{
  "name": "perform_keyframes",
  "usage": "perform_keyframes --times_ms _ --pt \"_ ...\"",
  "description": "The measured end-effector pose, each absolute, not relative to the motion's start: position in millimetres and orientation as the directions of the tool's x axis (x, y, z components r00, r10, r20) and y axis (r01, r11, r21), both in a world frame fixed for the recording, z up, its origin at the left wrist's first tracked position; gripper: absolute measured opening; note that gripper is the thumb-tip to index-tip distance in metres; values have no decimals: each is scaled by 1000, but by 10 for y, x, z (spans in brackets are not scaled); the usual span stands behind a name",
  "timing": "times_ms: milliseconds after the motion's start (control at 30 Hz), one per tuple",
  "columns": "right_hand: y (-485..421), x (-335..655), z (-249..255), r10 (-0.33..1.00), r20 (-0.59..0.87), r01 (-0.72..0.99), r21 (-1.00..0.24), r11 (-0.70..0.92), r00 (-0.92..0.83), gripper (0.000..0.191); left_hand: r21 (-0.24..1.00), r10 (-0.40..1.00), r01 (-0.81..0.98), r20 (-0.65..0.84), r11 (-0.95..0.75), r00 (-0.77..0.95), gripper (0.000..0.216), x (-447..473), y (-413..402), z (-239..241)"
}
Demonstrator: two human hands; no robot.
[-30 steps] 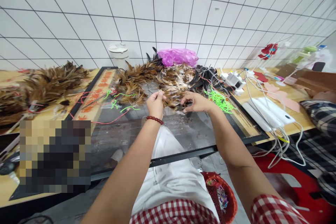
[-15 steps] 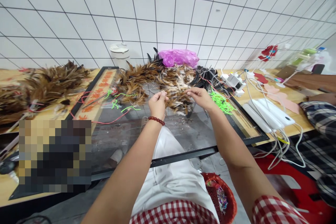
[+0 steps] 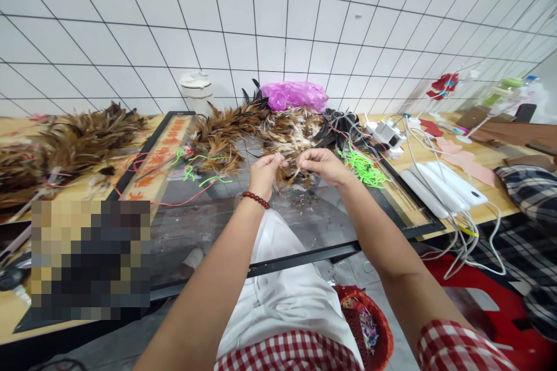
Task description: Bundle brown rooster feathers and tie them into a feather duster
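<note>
Left hand (image 3: 262, 178): one, thumb and fingertips drawn together in a pinch, remaining fingers curled; whether anything fine lies between the tips cannot be told. Red bead bracelet (image 3: 256, 200) at its wrist.

Right hand (image 3: 326, 167): one, just beside the left and apart from it; thumb and forefinger closed on what appears to be a pale feather (image 3: 296, 173), slim, tip hanging downward.

Loose feathers (image 3: 289, 134), brown and whitish: one heap, directly beyond both hands, spread over the dark glass panel (image 3: 313, 223) beneath them. Black feathers (image 3: 343, 122): one clump, beyond the right hand.

Bushy feather band (image 3: 235, 117), brown: beyond and left of the left hand. Larger feather bundle (image 3: 91, 136): well to the left of the same hand.

Green cord (image 3: 365, 169): one tangle, just right of the right hand; short green lengths (image 3: 190, 171) left of the left hand, near a pink cord (image 3: 195, 202).

Purple plastic bag (image 3: 296, 95): behind the heap, farthest from the hands.

Condition, as judged: the band and bundle look already gathered into dense lengths; the heap looks loose and unsorted, a good quantity remaining. The single feather between the right fingertips is apparently not yet joined to anything.
</note>
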State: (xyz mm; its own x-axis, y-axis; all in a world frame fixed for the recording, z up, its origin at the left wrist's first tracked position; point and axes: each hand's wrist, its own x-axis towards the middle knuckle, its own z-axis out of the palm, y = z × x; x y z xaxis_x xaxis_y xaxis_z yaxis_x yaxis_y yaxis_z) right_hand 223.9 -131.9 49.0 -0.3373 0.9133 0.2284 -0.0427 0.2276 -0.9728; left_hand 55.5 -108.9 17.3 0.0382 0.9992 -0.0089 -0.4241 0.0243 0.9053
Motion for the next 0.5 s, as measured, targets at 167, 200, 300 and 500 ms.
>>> perform_keyframes --times_ms 167,200,300,500 --pt "-1309 2114 462 890 328 96 -922 374 -317 26 896 926 -385 -70 222 372 32 539 -1177 244" --pt "-1301 2108 453 891 351 142 -904 402 -289 25 903 918 -367 -70 225 391 32 531 -1187 252" --pt "-1279 2103 429 866 450 285 -820 497 -217 19 938 905 -288 -57 193 420 28 509 -1192 245" --pt "-1263 2223 449 864 456 409 -762 502 -213 13 942 951 -317 -6 109 308 19 513 -1145 215"
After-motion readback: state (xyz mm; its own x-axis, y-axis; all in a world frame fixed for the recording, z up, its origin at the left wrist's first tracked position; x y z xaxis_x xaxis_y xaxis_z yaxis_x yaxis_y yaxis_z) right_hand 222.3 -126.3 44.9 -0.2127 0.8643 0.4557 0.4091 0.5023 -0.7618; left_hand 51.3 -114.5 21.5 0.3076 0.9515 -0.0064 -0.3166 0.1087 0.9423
